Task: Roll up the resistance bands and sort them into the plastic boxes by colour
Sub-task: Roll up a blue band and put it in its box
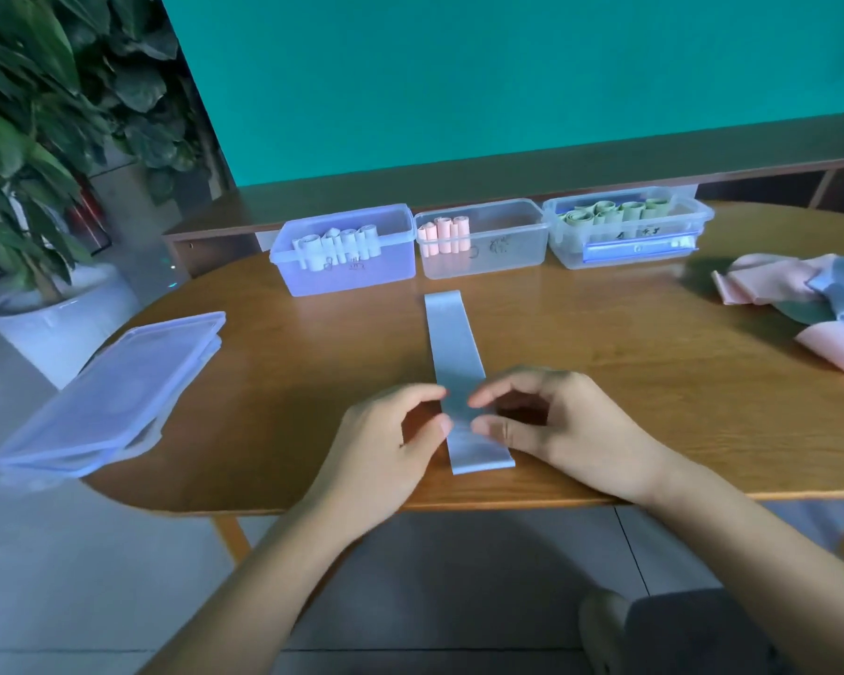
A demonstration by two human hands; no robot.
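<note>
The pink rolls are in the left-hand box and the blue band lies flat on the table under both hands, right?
Not quite. The head view shows the pink rolls in the middle box; the left-hand box holds pale blue ones. The blue band does lie flat under both hands.

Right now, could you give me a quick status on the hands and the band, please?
Left hand and right hand both pinching blue band. Band flat on table, unrolled. Path to boxes clear.

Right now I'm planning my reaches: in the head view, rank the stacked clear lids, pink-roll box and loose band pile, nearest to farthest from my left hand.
1. Stacked clear plastic lids, left edge.
2. Clear box of pink rolls, back centre.
3. Loose pile of pink and blue bands, far right.
</note>
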